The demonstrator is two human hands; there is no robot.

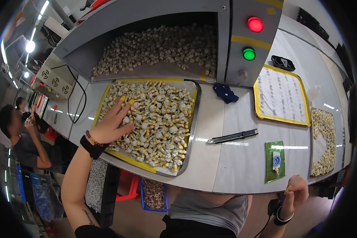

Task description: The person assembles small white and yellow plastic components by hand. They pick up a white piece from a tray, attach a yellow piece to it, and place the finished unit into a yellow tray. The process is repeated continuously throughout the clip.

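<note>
My left hand (114,121) lies spread over many small white-and-yellow pieces (158,119) heaped in a tray with yellow-taped edges (131,162). Yellow covers show on two of its fingertips, and a dark band and a beaded bracelet circle the wrist. At the table's front edge on the right, my right hand (297,192) is raised with its fingers curled in. Something yellow shows at its fingertips; whether it is a fingertip cover or a held piece is unclear. Closest to that hand is a green sheet (274,174) with a round blue item (277,160) on it.
Behind the tray, a grey machine (242,59) with red and green lights holds more pieces (162,47). A utility knife (233,136), dark cloth (225,93), yellow-edged white tray (281,95) and second filled tray (323,142) lie rightward. A blue bin (166,198) stands below; a person (29,139) sits left.
</note>
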